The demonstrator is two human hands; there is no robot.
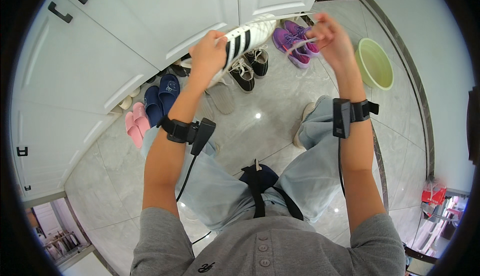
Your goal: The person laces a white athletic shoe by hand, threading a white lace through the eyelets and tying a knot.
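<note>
My left hand (210, 53) grips a white sneaker (243, 38) with black stripes by its heel end, holding it up before the cabinet doors, toe pointing right. To the right of the toe is my right hand (328, 32), its fingers on a white shoelace (292, 15) that stretches across from the sneaker. Another length of pale lace hangs in a loop below the same hand. Motion blurs the laces and right fingers a little. Black canvas shoes (243, 74) with white laces stand on the floor under the sneaker, and purple sneakers (294, 42) lie between the hands, farther down.
Pink slippers (137, 122), navy slippers (161, 95) and grey slippers (221, 98) line the foot of the white cabinet (90, 62). A light green basin (374, 64) stands on the tiles at the right, near the wall. Cables run from bands on both wrists.
</note>
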